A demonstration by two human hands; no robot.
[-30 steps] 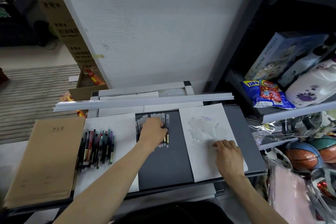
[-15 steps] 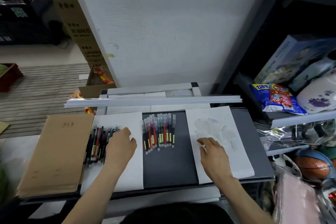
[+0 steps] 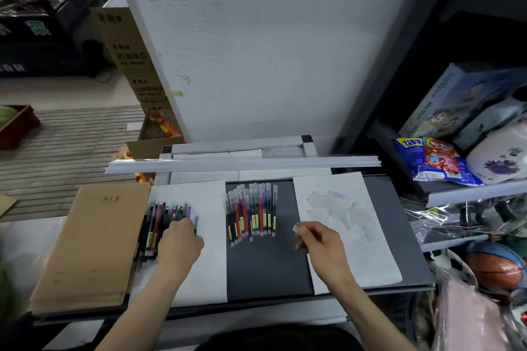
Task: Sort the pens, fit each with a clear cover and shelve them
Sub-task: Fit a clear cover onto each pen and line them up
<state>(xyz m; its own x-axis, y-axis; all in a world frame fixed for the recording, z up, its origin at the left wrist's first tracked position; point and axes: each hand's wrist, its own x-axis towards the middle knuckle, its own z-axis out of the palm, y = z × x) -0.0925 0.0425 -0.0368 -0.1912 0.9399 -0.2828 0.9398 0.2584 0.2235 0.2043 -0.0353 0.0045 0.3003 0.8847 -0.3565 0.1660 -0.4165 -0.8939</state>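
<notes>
Now, left hand curled over loose pens, grip unclear, right hand pinching clear cover at fingertips.

The colourful box reads "50x70cm" and "1000pcs". Chinese print on the cardboard cartons is too blurred to read.

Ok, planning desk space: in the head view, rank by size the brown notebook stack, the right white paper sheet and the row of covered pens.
1. Brown notebook stack.
2. Right white paper sheet, close behind; wide-angle distortion makes this unsure.
3. Row of covered pens, clearly smallest.
</notes>
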